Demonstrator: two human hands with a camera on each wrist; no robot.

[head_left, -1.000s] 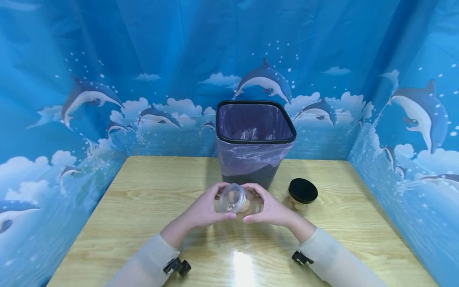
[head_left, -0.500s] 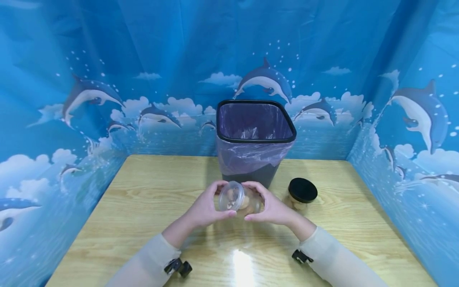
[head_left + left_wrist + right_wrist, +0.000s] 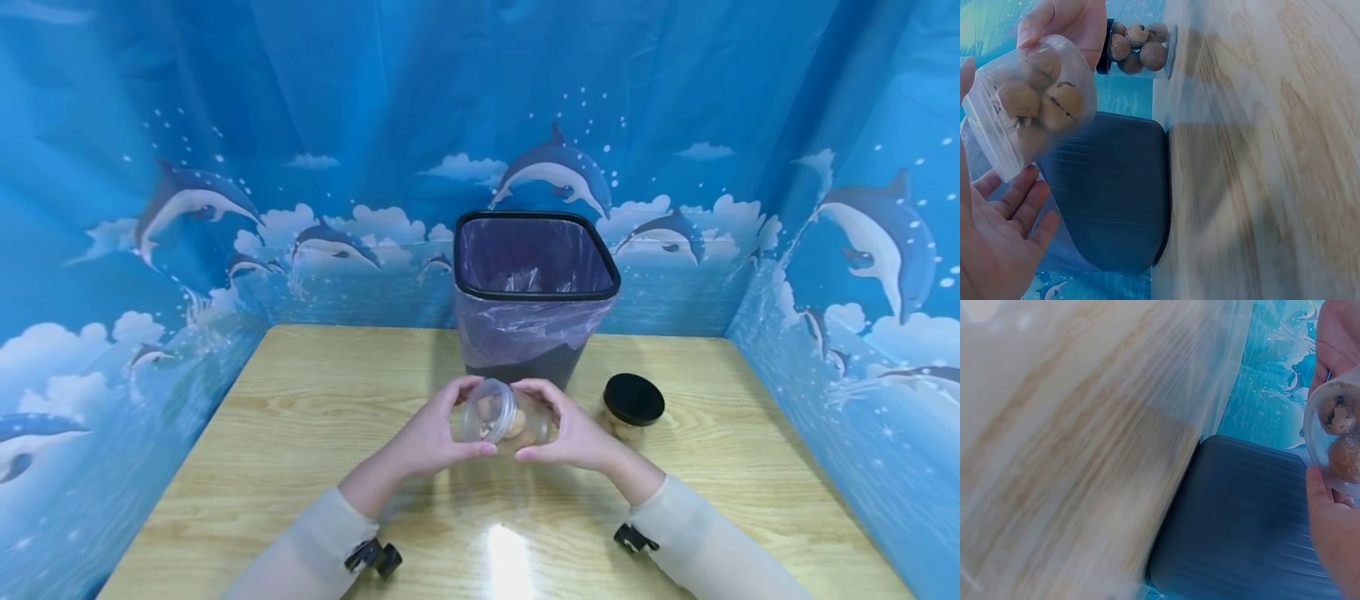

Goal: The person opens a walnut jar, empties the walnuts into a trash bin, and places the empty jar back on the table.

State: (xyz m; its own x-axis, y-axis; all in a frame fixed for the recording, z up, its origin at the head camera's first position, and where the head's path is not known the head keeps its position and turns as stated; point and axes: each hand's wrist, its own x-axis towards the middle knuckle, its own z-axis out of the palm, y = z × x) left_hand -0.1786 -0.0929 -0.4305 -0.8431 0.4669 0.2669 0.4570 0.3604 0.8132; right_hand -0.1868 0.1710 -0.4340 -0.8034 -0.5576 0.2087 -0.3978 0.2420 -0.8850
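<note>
A clear plastic jar [image 3: 487, 410] lies tipped on its side above the table, between both hands. Its ridged rim faces left, toward my left hand [image 3: 431, 429], whose fingers and thumb curve round that end. My right hand [image 3: 566, 429] holds the other end, the jar's base. Round brown nuts with cracked shells [image 3: 1063, 106] show through the wall in the left wrist view; the right wrist view gives some of them [image 3: 1344, 456] behind the base. No lid shows on this jar. To the right stands a second jar [image 3: 624, 429] with a black lid [image 3: 633, 398], holding several similar nuts.
A dark bin [image 3: 525, 367] lined with a purple plastic bag [image 3: 525, 321] stands just behind the hands, its mouth upward. The wooden table [image 3: 315, 400] is bounded at the back and sides by a blue dolphin-print curtain [image 3: 360, 125].
Both hands have shifted very slightly to the right with the jar between them. The bin and the black-lidded jar stay where they were.
</note>
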